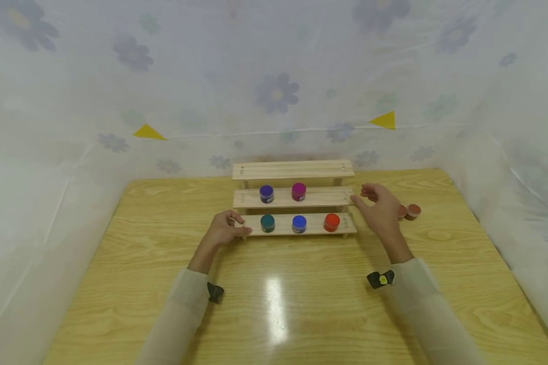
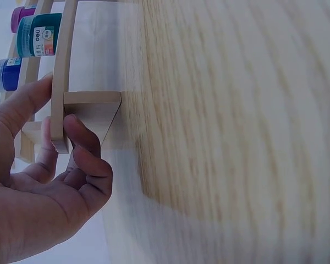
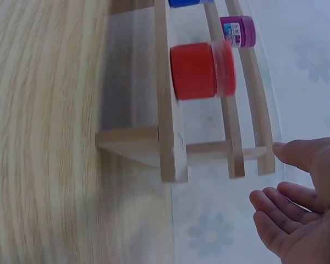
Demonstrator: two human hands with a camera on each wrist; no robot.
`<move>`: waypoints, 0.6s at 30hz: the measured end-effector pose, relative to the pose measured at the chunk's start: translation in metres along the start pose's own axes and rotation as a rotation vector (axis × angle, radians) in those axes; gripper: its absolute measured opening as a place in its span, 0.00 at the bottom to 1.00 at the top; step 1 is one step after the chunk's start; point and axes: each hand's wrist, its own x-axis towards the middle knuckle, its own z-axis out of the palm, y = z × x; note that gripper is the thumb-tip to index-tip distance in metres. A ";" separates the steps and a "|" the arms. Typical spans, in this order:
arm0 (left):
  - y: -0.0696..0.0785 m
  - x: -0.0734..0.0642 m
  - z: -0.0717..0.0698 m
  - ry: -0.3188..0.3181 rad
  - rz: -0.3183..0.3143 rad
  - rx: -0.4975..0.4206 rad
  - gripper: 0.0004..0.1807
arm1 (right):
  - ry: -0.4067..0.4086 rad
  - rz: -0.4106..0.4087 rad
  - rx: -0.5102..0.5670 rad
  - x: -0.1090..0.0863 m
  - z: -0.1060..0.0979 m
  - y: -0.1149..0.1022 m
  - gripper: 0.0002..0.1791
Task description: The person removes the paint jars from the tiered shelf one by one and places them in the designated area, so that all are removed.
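Observation:
A three-tier wooden rack stands on the table. Its lowest tier carries a teal paint jar, a blue paint jar and a red paint jar. Two more, a dark violet jar and a magenta jar, sit on the middle tier. My left hand grips the lowest tier's left end, thumb on top and fingers curled underneath. Beside the rack's right end, my right hand holds nothing, its fingers loosely bent and its thumb near the middle tier's end.
Right of the rack, partly behind my right hand, two reddish-brown jars stand on the wooden table. A flowered sheet hangs behind and at both sides, with two yellow triangles on the back part.

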 end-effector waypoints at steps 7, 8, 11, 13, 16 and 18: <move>-0.001 0.000 0.000 -0.002 0.008 -0.004 0.17 | -0.071 0.026 0.059 0.002 0.018 -0.011 0.27; -0.001 0.000 0.000 -0.002 0.008 -0.005 0.17 | -0.082 0.027 0.071 0.002 0.021 -0.013 0.27; -0.001 0.000 0.000 0.003 0.004 -0.006 0.17 | -0.099 0.019 0.082 0.003 0.028 -0.020 0.27; -0.001 0.000 0.000 0.004 0.007 -0.006 0.17 | -0.100 0.007 0.088 0.003 0.032 -0.025 0.26; -0.002 0.000 0.000 0.002 0.018 -0.003 0.17 | -0.099 -0.006 0.086 0.003 0.039 -0.030 0.25; -0.002 0.001 0.000 -0.001 0.025 -0.002 0.17 | -0.104 -0.011 0.085 0.003 0.043 -0.033 0.24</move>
